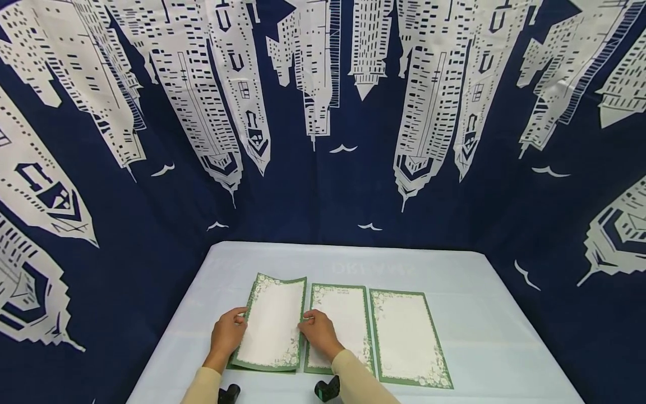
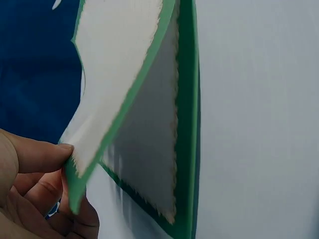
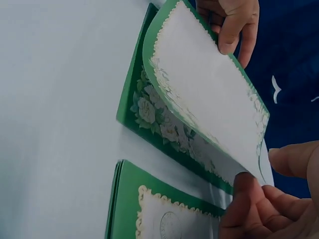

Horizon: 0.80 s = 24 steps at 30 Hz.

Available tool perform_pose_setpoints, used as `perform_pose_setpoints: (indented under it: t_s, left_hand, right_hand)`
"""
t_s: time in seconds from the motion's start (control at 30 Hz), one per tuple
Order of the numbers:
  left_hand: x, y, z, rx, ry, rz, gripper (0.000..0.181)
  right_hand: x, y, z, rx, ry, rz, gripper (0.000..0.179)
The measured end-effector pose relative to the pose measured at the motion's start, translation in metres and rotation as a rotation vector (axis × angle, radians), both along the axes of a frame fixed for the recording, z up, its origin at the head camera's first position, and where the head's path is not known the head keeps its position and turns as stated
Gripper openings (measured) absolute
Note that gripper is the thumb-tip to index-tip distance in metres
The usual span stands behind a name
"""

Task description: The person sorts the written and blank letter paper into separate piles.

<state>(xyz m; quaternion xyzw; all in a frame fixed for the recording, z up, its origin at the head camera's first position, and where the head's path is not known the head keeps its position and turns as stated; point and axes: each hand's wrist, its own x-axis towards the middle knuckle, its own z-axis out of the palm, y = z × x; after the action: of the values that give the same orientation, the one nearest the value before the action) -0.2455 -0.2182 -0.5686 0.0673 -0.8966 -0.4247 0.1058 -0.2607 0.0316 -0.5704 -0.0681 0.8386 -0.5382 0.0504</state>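
A sheet of decorative paper [image 1: 272,325] with a green floral border is lifted and bowed above the left stack of like sheets [image 2: 185,149]. My left hand [image 1: 229,334] pinches its left edge near a corner, thumb on top, as the left wrist view shows. At the opposite edge, my right hand [image 1: 320,334] holds the sheet between thumb and fingers; the index fingertip sits beneath it in the right wrist view. Below that right hand lies the middle stack of bordered paper [image 1: 343,314], partly covered by the hand and sleeve.
Another green-bordered paper stack [image 1: 411,336] lies to the right of the middle one. All rest on a white-covered table [image 1: 494,336]. A navy cloth [image 1: 313,207] with white building prints hangs behind and beside it. Dark objects [image 1: 327,388] show near both wrists.
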Motion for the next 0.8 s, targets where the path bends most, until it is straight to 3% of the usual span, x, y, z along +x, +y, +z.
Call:
perform_pose_setpoints:
  t_s: [0.13, 0.27, 0.53, 0.63, 0.8]
  left_hand:
    - [-0.007, -0.002, -0.009, -0.020, 0.012, 0.009, 0.031]
    - [-0.009, -0.001, -0.016, -0.032, -0.023, 0.014, 0.031]
    - [-0.003, 0.006, -0.007, -0.128, -0.046, 0.094, 0.032]
    - [-0.003, 0.021, -0.005, -0.071, -0.043, 0.055, 0.031]
    - [0.000, 0.055, -0.002, 0.040, -0.061, -0.084, 0.032]
  right_hand:
    - [-0.001, -0.003, 0.003, 0.091, -0.026, 0.027, 0.034]
    - [0.001, 0.001, 0.000, 0.140, -0.061, 0.032, 0.036]
    - [0.008, 0.030, 0.001, 0.111, -0.007, 0.012, 0.034]
    - [0.013, 0.055, 0.006, 0.170, 0.022, -0.041, 0.033]
    - [0.018, 0.096, 0.010, 0.234, 0.056, -0.132, 0.033]
